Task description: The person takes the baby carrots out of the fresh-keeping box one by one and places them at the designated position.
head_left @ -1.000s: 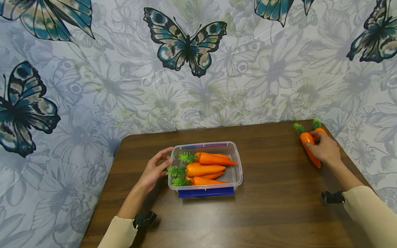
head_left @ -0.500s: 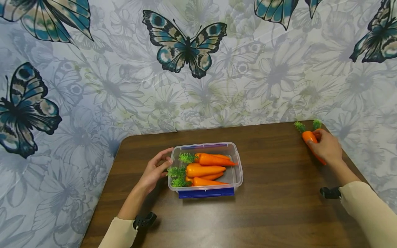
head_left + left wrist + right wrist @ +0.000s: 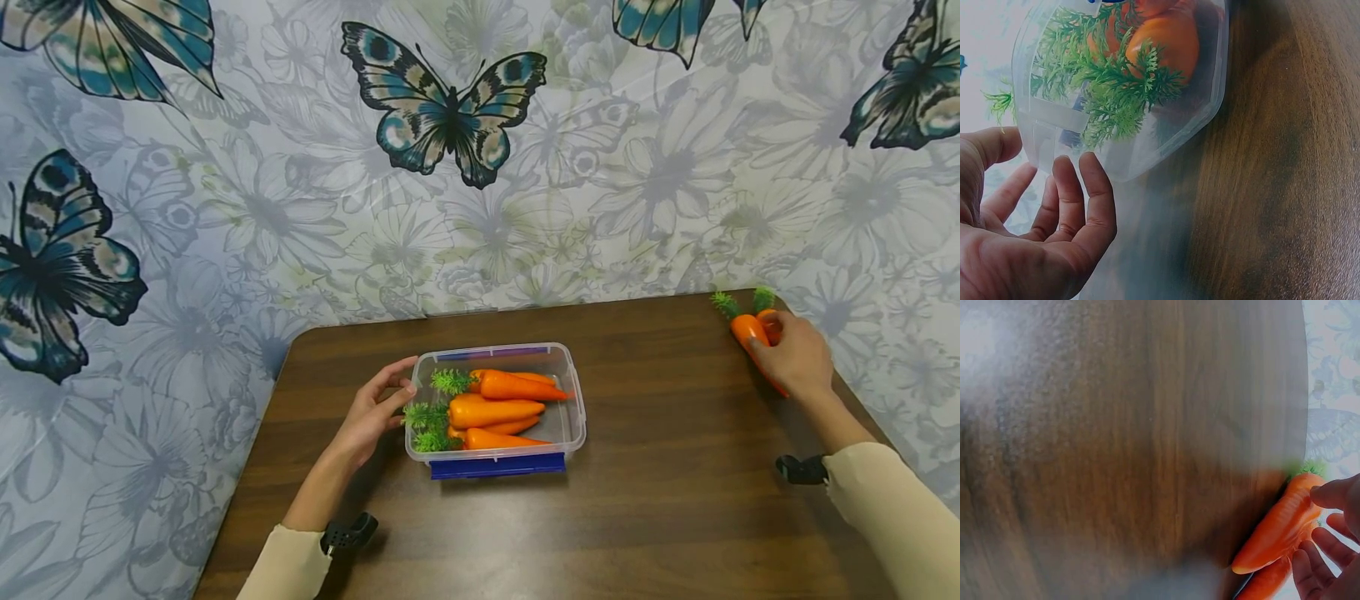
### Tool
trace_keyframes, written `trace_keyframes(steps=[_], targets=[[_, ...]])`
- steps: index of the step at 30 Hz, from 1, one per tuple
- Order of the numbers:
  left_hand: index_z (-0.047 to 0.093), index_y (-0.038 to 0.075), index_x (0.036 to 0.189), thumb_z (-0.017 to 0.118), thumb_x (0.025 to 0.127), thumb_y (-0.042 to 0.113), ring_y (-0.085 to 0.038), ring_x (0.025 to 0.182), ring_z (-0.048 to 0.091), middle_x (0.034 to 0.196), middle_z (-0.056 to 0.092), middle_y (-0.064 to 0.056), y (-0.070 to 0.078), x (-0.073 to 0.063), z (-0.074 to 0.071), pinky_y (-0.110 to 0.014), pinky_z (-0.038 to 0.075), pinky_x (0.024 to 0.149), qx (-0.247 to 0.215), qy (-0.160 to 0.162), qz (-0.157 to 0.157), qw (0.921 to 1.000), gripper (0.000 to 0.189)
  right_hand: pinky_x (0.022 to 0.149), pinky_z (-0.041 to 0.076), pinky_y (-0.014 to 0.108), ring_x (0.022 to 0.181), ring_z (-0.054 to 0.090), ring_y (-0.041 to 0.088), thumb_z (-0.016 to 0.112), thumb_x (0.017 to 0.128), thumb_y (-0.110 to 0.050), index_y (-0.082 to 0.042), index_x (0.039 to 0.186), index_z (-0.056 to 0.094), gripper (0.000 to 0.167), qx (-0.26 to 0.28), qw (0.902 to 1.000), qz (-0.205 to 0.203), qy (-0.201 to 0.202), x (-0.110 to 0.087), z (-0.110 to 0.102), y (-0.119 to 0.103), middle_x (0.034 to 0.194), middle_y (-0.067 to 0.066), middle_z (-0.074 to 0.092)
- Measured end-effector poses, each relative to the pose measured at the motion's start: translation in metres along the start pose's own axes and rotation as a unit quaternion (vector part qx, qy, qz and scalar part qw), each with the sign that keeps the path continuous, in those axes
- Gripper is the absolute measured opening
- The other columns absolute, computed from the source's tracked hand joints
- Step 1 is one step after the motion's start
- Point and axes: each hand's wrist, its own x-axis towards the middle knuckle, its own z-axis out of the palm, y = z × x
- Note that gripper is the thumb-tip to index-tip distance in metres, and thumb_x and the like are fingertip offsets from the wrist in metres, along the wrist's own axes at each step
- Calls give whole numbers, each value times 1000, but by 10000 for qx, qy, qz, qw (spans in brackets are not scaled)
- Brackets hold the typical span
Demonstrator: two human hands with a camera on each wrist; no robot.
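Note:
Several orange toy carrots point(image 3: 497, 410) with green tops lie in a clear plastic box point(image 3: 579, 408) with a blue clip on its near side. At the box's left end, my left hand point(image 3: 372, 412) rests with loosely bent fingers against the wall and the thumb by the rim. In the left wrist view, the fingertips point(image 3: 1093, 164) touch or nearly touch the clear plastic. Far right, my right hand point(image 3: 797, 354) is at two more carrots lying side by side. Its thumb touches the nearer carrot point(image 3: 1282, 525); the other fingers are spread beside the second carrot point(image 3: 1266, 581), partly hidden.
The brown wooden table point(image 3: 637, 517) ends close beyond the two right-hand carrots, at its far right corner. A cloth backdrop point(image 3: 660, 192) printed with butterflies and flowers rises behind it. Both wrists wear black straps.
The nearer right-hand carrot has shifted right, up against the other one. My right hand moved right with it, and its thumb and index finger have since parted. The left hand has stayed put.

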Motion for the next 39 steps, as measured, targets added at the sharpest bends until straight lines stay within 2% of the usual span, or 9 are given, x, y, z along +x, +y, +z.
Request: trace_keyframes(steps=[11, 16, 21, 26, 34, 39], targets=[[52, 30, 159, 66, 109, 28, -40, 126, 52, 129, 49, -6, 2, -2, 0, -41, 58, 92, -27, 9, 6, 10000, 52, 85, 47, 67, 111, 60, 57, 68, 101, -28, 4, 139, 58, 50, 27, 10000, -5, 30, -2, -1, -3, 128, 35, 63], [52, 29, 159, 66, 109, 27, -37, 122, 53, 128, 50, -6, 3, -2, -1, -39, 58, 90, -30, 18, 3, 10000, 52, 83, 46, 67, 108, 61, 57, 69, 100, -25, 6, 137, 60, 50, 82, 9995, -265, 155, -4, -1, -13, 128, 37, 64], [52, 30, 158, 66, 109, 27, -37, 122, 53, 128, 50, -6, 3, -1, -1, -37, 59, 88, -55, 16, 25, 10000, 51, 85, 47, 69, 111, 61, 57, 70, 101, -31, 5, 138, 60, 53, 54, 9992, -369, 147, -7, 0, -26, 132, 36, 63], [52, 30, 158, 66, 109, 27, -35, 119, 54, 129, 50, -6, 3, -1, 1, -36, 58, 86, -51, -12, 50, 10000, 51, 84, 49, 69, 115, 63, 55, 72, 101, -36, 2, 141, 61, 56, 272, 9988, -410, -16, -11, -1, -41, 135, 33, 64], [53, 29, 158, 65, 109, 26, -31, 114, 54, 128, 50, -6, 4, -3, 2, -34, 57, 83, -40, 21, 47, 10000, 51, 88, 51, 62, 110, 66, 49, 77, 99, -35, 1, 135, 65, 52, 580, 9940, -896, -248, -18, 5, -74, 126, 31, 69], [52, 29, 159, 65, 110, 24, -32, 116, 55, 128, 50, -6, 3, -3, 1, -35, 59, 85, -55, 32, 38, 10000, 51, 93, 54, 64, 114, 68, 47, 77, 100, -39, -2, 138, 64, 55, 792, 9899, -954, -692, -25, 6, -97, 130, 30, 70]])
